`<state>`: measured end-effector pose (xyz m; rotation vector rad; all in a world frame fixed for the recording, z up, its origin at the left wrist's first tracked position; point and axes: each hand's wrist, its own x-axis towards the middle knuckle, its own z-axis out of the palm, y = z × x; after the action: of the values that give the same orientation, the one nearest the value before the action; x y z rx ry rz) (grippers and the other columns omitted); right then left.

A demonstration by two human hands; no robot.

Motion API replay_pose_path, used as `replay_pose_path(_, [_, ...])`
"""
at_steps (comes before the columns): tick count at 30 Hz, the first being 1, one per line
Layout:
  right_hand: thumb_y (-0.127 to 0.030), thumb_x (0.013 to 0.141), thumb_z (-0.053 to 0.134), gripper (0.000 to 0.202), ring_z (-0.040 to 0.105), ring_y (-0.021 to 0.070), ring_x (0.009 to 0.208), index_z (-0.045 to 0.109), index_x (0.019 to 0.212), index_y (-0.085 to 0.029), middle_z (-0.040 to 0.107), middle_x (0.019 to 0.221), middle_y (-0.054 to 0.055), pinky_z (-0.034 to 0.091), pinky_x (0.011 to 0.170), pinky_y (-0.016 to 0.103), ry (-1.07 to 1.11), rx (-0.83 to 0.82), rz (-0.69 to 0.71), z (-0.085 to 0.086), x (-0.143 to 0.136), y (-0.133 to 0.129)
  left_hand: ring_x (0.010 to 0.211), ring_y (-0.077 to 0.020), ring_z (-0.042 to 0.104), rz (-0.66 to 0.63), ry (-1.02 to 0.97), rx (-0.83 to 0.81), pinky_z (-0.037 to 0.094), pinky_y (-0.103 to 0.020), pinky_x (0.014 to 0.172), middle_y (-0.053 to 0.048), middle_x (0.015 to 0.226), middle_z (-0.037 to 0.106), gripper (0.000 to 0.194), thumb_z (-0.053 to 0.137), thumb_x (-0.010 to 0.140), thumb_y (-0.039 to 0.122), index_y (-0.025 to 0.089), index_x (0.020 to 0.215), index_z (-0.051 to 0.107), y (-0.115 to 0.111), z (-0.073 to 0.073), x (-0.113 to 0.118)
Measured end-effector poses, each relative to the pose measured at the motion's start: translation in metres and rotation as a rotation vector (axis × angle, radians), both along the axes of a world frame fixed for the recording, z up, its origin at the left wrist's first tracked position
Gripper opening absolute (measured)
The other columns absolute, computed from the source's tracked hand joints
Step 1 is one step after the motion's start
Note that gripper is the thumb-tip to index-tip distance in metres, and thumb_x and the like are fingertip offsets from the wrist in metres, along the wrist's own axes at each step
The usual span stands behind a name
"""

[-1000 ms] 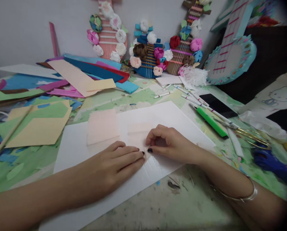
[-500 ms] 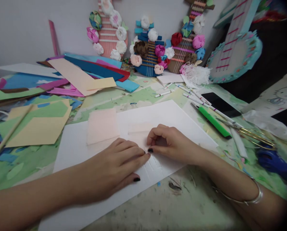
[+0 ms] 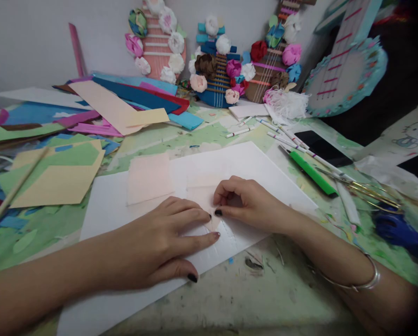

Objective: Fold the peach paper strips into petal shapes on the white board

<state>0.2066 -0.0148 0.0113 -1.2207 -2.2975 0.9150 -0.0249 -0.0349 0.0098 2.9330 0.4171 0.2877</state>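
Pink paper (image 3: 203, 196) on white board (image 3: 251, 163) | left hand (image 3: 159, 242) flat, pinning it so it won't slide | right hand (image 3: 247, 203) – fingertips pinching its edge | scissors (image 3: 366, 193) parked right

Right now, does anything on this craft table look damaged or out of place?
The white foam sheet shows scored cut lines near its front edge, beside the left hand. Paper scraps lie in a loose heap at the back left. Nothing looks spilled.

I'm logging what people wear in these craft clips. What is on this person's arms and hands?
Both forearms are bare, no sleeves in view. The left hand and right hand have dark-painted nails. A thin silver bangle circles the right wrist.
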Motion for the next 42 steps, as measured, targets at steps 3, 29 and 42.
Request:
replay_pose_path(3, [-0.009,0.074,0.061,0.012,0.054,0.0115,0.074,0.062,0.082,-0.017,0.06,0.08,0.001,0.04,0.069,0.024,-0.007,-0.002,0.002,0.0,0.0,0.0,0.114,-0.0299,0.046,-0.034,0.019,-0.022,0.04,-0.045,0.095,-0.013,0.125,0.053,0.044,0.054,0.088,0.042,0.024,0.128,0.052,0.001,0.004,-0.004])
replay_pose_path(29, [-0.02,0.076,0.062,0.013,0.051,0.0176,0.088,0.06,0.089,-0.02,0.059,0.09,0.003,0.036,0.081,0.032,-0.032,0.106,-0.046,-0.003,0.01,0.003,0.113,-0.0338,0.045,0.046,0.009,0.037,0.038,-0.045,0.092,-0.019,0.132,0.049,0.076,0.05,0.083,0.06,0.011,0.14,0.034,-0.011,-0.001,0.006])
replay_pose_path(42, [-0.008,0.062,0.058,0.026,0.048,0.0183,0.09,0.055,0.086,-0.018,0.056,0.091,0.002,0.035,0.081,0.03,0.038,0.009,-0.065,-0.003,0.019,0.012,0.111,-0.0335,0.042,0.055,0.026,-0.029,0.036,-0.047,0.091,-0.017,0.129,0.051,0.073,0.051,0.083,0.06,0.012,0.137,0.036,-0.008,-0.001,0.008])
